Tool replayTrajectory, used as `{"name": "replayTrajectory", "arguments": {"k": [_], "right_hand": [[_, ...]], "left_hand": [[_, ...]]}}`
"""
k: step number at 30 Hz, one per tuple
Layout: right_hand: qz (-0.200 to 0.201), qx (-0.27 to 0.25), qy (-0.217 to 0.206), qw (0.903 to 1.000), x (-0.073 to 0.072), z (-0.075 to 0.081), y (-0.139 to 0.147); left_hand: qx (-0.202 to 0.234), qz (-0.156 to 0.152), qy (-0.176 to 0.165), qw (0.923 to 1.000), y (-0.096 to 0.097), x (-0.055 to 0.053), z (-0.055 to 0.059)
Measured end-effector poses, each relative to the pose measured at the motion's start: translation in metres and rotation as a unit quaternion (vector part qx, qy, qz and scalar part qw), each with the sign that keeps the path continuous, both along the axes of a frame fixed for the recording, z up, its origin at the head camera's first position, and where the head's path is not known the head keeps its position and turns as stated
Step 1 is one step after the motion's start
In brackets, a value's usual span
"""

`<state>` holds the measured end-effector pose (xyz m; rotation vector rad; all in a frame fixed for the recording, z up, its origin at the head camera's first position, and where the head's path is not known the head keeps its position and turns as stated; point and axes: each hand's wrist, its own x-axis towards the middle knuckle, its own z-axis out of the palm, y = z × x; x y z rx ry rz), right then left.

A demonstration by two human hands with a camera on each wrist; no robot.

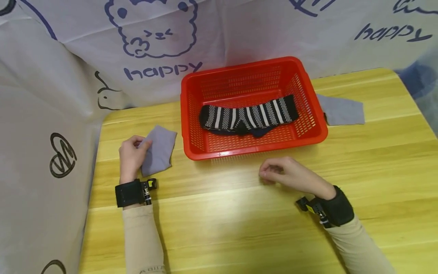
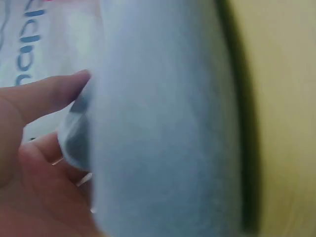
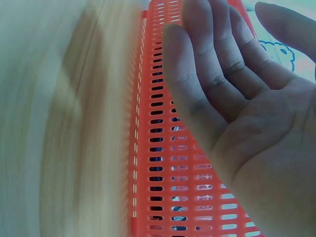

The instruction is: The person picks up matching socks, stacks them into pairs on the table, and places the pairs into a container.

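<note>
So the gray cloth (image 1: pixel 159 150) is over on the left side of the desk (image 1: pixel 222 220), pinched between the thumb and fingers of the left hand (image 1: pixel 132 155). Just right of it sits a red basket (image 1: pixel 256 148) with black-and-white striped socks (image 1: pixel 251 115) lying across something dark blue (image 1: pixel 262 131). Right hand (image 1: pixel 292 176) is by the basket's near side, fingers loosely bent. Another gray piece (image 1: pixel 345 111) lies just past the basket's right end.

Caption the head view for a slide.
Grey cloth pinched in the left grip, beside a red basket holding a striped sock.
</note>
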<state>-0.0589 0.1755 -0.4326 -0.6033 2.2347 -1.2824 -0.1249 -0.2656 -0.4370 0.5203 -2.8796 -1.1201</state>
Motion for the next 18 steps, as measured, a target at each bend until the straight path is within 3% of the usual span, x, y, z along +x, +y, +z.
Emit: {"name": "replayTrajectory", "arguments": {"k": [6, 10, 18], "right_hand": [[-0.001, -0.006, -0.007, 1.0, 0.001, 0.001, 0.001], [-0.001, -0.007, -0.013, 0.9999, 0.001, 0.002, 0.003], [0.001, -0.006, -0.009, 0.9999, 0.002, 0.003, 0.003]], "left_hand": [[0.083, 0.019, 0.102, 0.9912, 0.009, 0.006, 0.016], [0.116, 0.02, 0.169, 0.9786, 0.017, 0.011, 0.033], [0.172, 0.019, 0.252, 0.9521, 0.035, 0.031, 0.068]]}}
